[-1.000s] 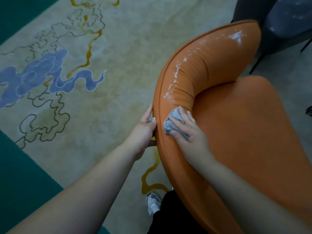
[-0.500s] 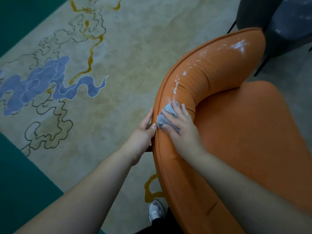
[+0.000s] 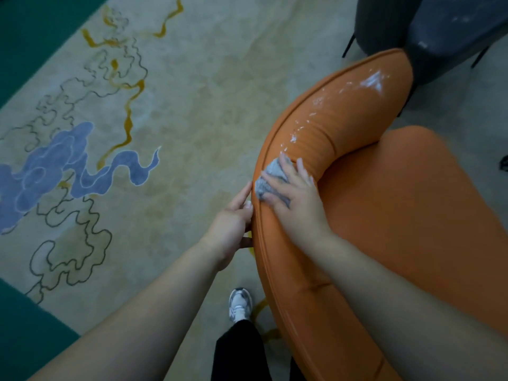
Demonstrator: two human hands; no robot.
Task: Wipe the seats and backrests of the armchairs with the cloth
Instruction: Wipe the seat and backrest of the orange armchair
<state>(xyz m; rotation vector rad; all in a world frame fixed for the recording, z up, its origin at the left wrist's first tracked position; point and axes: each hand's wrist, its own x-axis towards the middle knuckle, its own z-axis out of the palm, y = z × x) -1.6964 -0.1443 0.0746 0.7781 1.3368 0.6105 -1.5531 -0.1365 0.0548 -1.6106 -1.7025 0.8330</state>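
Note:
An orange armchair [image 3: 412, 215] fills the right half of the view, its curved padded backrest [image 3: 343, 114] arching from lower centre to upper right. White wet streaks [image 3: 371, 81] lie along the top of the backrest. My right hand [image 3: 294, 193] presses a crumpled grey cloth [image 3: 270, 178] onto the backrest's top near its outer edge. My left hand [image 3: 233, 224] rests flat against the outer side of the backrest, fingers touching the piped seam, holding nothing.
A dark grey chair [image 3: 439, 28] with thin black legs stands at the top right, close behind the orange backrest. A beige carpet [image 3: 192, 92] with blue cloud and yellow line patterns covers the floor on the left. My shoe [image 3: 239, 305] stands beside the armchair's base.
My right hand has slid the cloth along the backrest from its inner side up to the top and toward the outer edge. My left hand has stayed on the outer side.

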